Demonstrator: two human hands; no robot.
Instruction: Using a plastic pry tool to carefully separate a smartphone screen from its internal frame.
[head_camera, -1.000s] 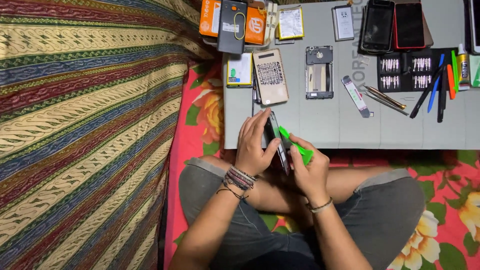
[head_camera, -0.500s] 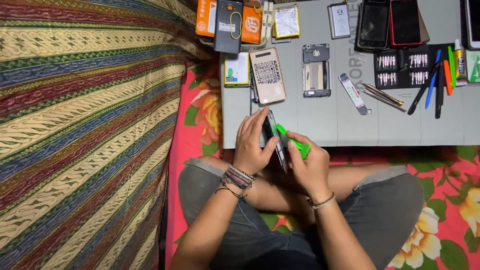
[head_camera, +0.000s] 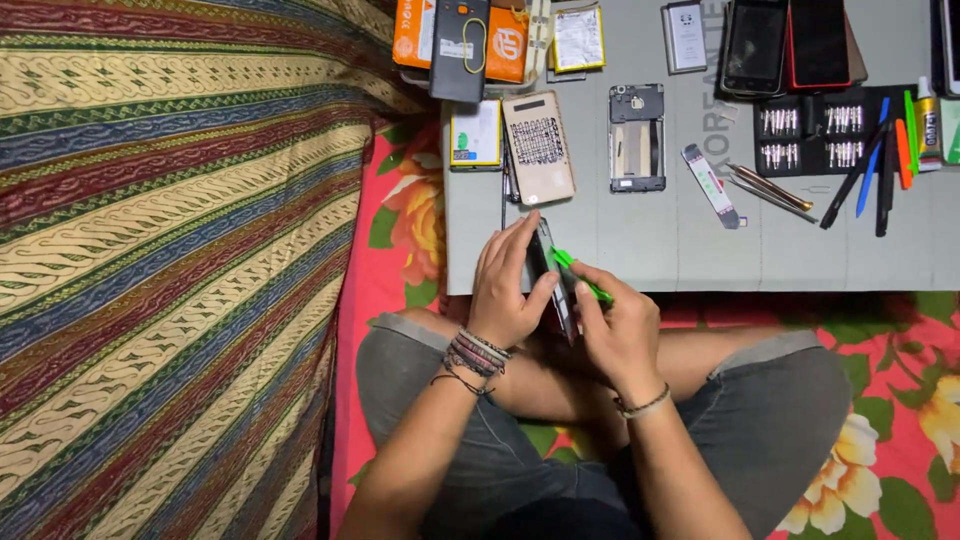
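At the far left corner of the grey table (head_camera: 800, 260) you have a stack of orange packages (head_camera: 415, 35) with a dark rectangular phone cover (head_camera: 458, 45) lying over them. Beside it lies a flat pack with a yellow border (head_camera: 578, 38), and nearer to you a small card with a yellow and white label (head_camera: 475, 135). A beige phone back (head_camera: 538, 148) lies just right of this card, then an opened phone frame (head_camera: 637, 138). A black tray of screwdriver bits (head_camera: 810, 135) sits at the right, with coloured pens (head_camera: 885, 150) next to it.

You hold the dark phone (head_camera: 545, 265) on its edge at the near border of the table, above your lap. Your left hand (head_camera: 505, 290) is clamped on it, fingers curled over the far side and thumb on the near side. Your right hand (head_camera: 618, 325) is closed on a green pry tool (head_camera: 575, 272), whose tip touches the phone's edge.
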